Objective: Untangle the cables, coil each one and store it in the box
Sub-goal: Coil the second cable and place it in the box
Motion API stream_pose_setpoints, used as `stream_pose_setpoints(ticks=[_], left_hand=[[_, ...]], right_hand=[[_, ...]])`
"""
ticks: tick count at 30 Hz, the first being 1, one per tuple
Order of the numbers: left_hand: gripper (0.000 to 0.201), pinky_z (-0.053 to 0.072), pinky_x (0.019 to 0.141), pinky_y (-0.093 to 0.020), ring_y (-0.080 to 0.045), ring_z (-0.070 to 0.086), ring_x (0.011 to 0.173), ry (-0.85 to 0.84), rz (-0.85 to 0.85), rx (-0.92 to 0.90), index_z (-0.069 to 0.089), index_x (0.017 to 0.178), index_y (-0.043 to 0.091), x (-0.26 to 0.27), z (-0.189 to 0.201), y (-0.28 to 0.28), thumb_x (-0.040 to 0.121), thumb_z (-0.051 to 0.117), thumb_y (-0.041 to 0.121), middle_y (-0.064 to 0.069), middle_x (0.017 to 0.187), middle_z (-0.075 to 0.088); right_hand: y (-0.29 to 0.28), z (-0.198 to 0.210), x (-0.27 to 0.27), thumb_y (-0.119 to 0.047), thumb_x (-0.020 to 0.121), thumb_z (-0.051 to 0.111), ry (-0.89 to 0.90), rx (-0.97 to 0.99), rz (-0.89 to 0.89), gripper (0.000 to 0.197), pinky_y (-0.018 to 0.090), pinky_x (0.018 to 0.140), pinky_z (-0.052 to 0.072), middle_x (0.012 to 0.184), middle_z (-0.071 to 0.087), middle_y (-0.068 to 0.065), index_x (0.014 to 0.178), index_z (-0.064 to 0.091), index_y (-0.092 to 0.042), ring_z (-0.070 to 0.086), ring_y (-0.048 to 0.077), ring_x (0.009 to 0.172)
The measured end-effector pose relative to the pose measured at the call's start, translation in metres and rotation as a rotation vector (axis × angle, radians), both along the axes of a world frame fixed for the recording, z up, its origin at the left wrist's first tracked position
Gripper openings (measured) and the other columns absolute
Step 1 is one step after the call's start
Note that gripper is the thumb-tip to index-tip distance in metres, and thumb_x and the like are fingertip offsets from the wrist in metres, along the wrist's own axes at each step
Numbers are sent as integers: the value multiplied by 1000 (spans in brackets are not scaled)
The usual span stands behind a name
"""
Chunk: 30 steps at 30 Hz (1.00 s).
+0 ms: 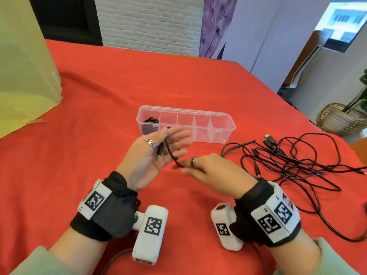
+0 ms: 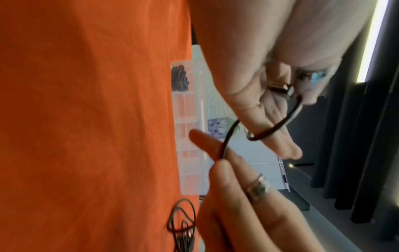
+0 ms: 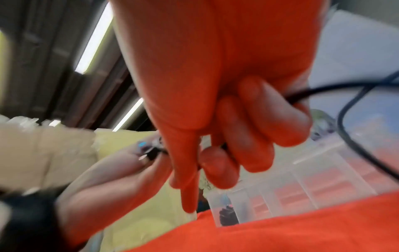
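A black cable (image 1: 171, 154) runs between my two hands above the red table. My left hand (image 1: 165, 140) is raised, palm turned right, and its thumb pinches the cable's plug end (image 2: 280, 88) against the fingers. My right hand (image 1: 189, 165) sits just to the right and lower, its fingers curled round the same cable (image 3: 323, 90). The cable trails right into a loose tangle of black cables (image 1: 288, 161). Behind the hands lies a clear divided box (image 1: 188, 112). One coiled black cable (image 1: 151, 124) sits in its leftmost compartment.
A yellow-green sheet (image 1: 23, 66) rises at the left of the table. A wicker plant basket (image 1: 337, 118) stands on the floor beyond the table's right edge. Red cloth (image 1: 119, 86) covers the table.
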State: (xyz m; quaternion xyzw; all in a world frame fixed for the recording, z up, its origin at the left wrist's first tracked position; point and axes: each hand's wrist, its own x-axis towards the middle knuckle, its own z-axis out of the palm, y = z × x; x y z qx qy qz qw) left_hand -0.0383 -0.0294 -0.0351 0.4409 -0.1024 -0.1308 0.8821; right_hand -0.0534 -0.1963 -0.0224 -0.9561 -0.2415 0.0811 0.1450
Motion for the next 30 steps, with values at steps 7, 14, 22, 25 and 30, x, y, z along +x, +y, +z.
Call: stream_pose_setpoints(ticks=[7,14,22,25,30], left_hand=[[18,55,75,-21,-16,70,89,-107,156,360,62,102,12,7,-14,5,92,48,18,-4,102,70],[38,46,74,-25,-19,71,70,-138,-216,471,62,101,11,-4,-10,4,80,46,38,-3,87,74],[45,52,67,-23,-18,69,64,-54,-403,392,61,101,4,-9,-1,8,86,40,41,-8,82,73],[16,53,75,-25,-20,71,80,-93,-486,403,53,107,3,-11,-8,6,94,45,4,-9,93,73],[36,50,95,-32,-27,64,109,-105,-498,294,51,116,3,-9,-12,6,81,50,-6,-13,114,68]], right_hand=[[10,5,-30,-59,88,32,-306,-24,116,41,34,63,47,89,65,-7,98,63,-33,63,19,90],[4,26,-3,-34,80,68,-312,610,-217,7,37,68,52,73,70,0,74,68,-31,63,12,68],[5,16,21,-14,77,74,-89,758,-274,5,20,61,41,71,61,24,77,71,-10,46,9,60],[6,15,19,-15,75,76,-95,796,-266,5,28,63,44,70,63,23,75,72,-12,47,13,62],[5,21,16,-13,74,76,-147,832,-259,6,25,64,45,69,67,12,73,72,-9,51,8,61]])
